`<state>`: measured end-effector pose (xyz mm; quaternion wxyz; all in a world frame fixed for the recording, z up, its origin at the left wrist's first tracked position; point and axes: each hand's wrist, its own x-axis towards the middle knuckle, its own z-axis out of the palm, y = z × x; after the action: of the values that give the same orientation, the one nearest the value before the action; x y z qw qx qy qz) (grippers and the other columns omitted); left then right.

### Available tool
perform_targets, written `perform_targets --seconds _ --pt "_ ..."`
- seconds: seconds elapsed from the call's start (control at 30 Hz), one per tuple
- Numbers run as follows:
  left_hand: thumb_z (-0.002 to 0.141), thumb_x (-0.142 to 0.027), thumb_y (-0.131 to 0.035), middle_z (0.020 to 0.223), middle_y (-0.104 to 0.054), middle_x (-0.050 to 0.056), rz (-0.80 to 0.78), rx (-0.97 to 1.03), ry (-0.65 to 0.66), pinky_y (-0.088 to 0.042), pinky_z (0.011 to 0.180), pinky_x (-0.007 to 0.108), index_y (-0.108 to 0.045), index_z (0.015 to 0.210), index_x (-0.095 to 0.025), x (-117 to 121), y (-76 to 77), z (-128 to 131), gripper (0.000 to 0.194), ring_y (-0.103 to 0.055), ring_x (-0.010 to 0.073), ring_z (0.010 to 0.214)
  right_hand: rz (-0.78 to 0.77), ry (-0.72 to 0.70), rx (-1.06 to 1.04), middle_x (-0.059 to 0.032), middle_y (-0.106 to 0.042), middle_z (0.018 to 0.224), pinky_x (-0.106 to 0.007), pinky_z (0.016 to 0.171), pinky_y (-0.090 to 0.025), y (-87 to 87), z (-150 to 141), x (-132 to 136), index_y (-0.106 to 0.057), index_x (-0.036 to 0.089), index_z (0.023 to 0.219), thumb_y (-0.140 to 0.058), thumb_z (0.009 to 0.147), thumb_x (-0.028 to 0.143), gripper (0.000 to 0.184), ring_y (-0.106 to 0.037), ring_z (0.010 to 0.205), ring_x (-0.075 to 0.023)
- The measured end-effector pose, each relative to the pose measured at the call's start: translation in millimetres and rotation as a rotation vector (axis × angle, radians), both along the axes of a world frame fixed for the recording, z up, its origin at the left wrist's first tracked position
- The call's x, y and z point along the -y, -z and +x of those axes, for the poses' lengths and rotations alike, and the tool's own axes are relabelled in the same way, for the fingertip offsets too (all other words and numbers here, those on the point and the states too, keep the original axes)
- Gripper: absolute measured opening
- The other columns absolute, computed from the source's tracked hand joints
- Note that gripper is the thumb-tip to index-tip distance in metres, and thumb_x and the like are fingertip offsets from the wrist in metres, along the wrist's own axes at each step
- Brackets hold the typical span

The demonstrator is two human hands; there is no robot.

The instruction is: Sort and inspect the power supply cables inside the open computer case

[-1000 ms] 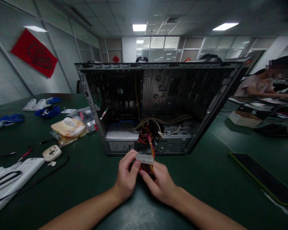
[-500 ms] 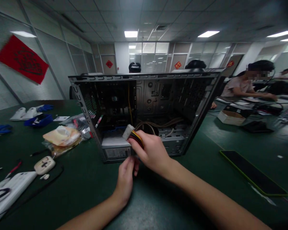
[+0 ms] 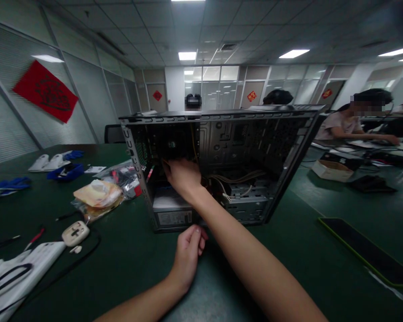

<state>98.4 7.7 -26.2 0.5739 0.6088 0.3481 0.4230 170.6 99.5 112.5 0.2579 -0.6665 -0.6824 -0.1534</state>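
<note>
An open computer case (image 3: 218, 117) stands in front of me, its uncovered side facing me. Inside at the lower left sits the power supply (image 3: 173, 218), with a dark cooling fan (image 3: 172, 144) above it. My right hand (image 3: 184, 176) reaches into the case just below the fan, fingers curled. The white multi-pin power connector that this hand gripped earlier is hidden behind the fingers. My left hand (image 3: 190, 246) is curled closed on the table by the lower front edge of the case; nothing shows in it. Loose cables (image 3: 242, 176) lie to the right inside the case.
On the left lie plastic-bagged items (image 3: 99, 194), a blue tray (image 3: 65, 171), gloves (image 3: 8, 185), a cream case (image 3: 75, 233) and a white box (image 3: 30, 273). A dark flat panel (image 3: 366, 250) and an open carton (image 3: 332, 170) are on the right. A co-worker (image 3: 349, 120) sits beyond.
My right hand has moved up and into the case, taking the power connector out of sight. The left hand stays by the front edge. The view has shifted slightly.
</note>
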Motion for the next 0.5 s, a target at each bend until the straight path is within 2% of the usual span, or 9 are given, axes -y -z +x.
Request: perform_targets --seconds 0.27,0.5 --pt "0.089 -0.059 -0.045 0.056 -0.043 -0.003 0.000 -0.013 0.040 -0.028 0.051 0.024 -0.055 0.068 -0.017 -1.1 7.9 -0.5 0.048 -0.037 0.0125 0.052 -0.016 0.042 0.009 -0.0156 -0.074 0.096 -0.033 0.073 -0.053 2.9 2.9 -6.6 -0.072 0.016 0.104 -0.040 0.101 0.036 0.038 -0.072 0.087 -0.0272" --pt "0.086 -0.065 -0.046 0.054 -0.042 -0.003 -0.012 -0.005 0.050 -0.027 0.050 0.024 -0.052 0.064 -0.018 -0.5 9.8 0.8 0.052 -0.037 0.0124 0.051 -0.034 0.074 -0.020 -0.0163 -0.073 0.096 -0.033 0.075 -0.054 -0.2 1.8 -7.8 -0.073 0.016 0.104 -0.042 0.101 0.034 0.036 -0.072 0.088 -0.0270"
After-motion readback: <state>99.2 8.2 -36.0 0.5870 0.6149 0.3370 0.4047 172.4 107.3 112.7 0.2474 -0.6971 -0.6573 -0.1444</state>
